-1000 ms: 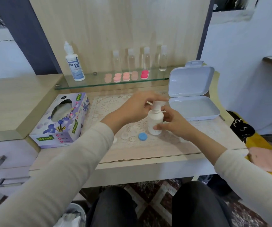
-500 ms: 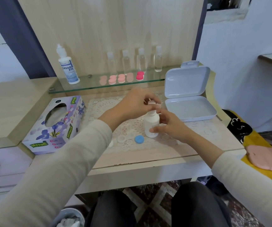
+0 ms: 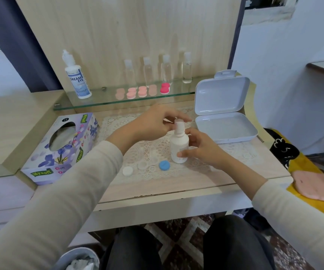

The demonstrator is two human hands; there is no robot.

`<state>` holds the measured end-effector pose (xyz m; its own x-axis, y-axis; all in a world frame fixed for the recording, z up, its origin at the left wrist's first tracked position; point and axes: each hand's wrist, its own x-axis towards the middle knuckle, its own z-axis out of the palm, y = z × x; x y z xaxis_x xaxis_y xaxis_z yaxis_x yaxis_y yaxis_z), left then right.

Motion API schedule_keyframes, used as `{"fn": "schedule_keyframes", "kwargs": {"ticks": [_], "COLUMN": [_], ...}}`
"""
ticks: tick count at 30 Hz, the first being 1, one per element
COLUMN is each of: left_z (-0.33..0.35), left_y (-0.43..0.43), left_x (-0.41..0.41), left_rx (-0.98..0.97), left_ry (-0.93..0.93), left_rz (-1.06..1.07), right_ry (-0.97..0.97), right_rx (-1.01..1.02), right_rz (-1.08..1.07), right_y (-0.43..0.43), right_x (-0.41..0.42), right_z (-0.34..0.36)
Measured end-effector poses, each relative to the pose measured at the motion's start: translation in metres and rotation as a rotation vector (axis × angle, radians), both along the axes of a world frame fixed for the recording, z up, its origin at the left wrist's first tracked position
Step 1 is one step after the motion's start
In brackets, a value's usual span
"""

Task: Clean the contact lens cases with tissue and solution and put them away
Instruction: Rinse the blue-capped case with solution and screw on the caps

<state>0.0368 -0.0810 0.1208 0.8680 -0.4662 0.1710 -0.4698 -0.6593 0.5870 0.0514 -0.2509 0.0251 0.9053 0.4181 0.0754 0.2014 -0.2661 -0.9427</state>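
On the lace mat [image 3: 118, 123] in the middle of the table [image 3: 176, 190], a small white spray bottle [image 3: 179, 147] is standing upright. The right hand [image 3: 202, 151] is gripping its body from the right, with the thumb pressing on the near face low down and the other fingers curling round the far side. The left hand [image 3: 153, 125] is reaching in from the left and closing over the bottle's top, its fingers bent around the spray head. That part is blurred, so exactly how the fingertips are sitting cannot be told.

The contact lens case pieces are lying on the mat just near and left of the bottle: a blue cap [image 3: 164, 165] closest to it, a clear cup [image 3: 142, 165] beside that, and a white cap [image 3: 127, 171] farthest left. None of them is touching a hand.

A floral tissue box [image 3: 59, 149] is sitting at the left of the table, its opening facing up. At the far right, a white hinged box [image 3: 225, 121] is lying open with its lid leaning back.

On the glass shelf [image 3: 106, 103] at the far side, a solution bottle [image 3: 76, 78] labelled Dream Eye is standing at the left, a row of clear bottles [image 3: 157, 72] is lining up along the back, and several pink lens cases [image 3: 141, 91] are resting in front of them.

A bin [image 3: 77, 260] holding crumpled tissue is showing at the near left, below the table.
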Motion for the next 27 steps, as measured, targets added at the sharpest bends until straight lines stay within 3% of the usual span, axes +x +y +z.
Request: {"fn": "schedule_keyframes", "kwargs": {"ticks": [8, 13, 22, 27], "left_z": [0.0, -0.004, -0.006, -0.018], "left_y": [-0.002, -0.007, 0.005, 0.046], "left_x": [0.001, 0.004, -0.001, -0.016], "left_rx": [0.018, 0.052, -0.275, -0.309], "left_ry": [-0.039, -0.177, -0.212, -0.163], "left_rz": [0.011, 0.144, 0.335, 0.44], "right_ry": [-0.01, -0.005, -0.001, 0.005], "right_rx": [0.002, 0.013, 0.038, 0.044], "right_rz": [-0.004, -0.009, -0.036, -0.049], "right_y": [0.0, 0.001, 0.001, 0.002], "right_x": [-0.001, -0.002, -0.004, -0.003], "right_z": [0.0, -0.002, -0.004, -0.006]}}
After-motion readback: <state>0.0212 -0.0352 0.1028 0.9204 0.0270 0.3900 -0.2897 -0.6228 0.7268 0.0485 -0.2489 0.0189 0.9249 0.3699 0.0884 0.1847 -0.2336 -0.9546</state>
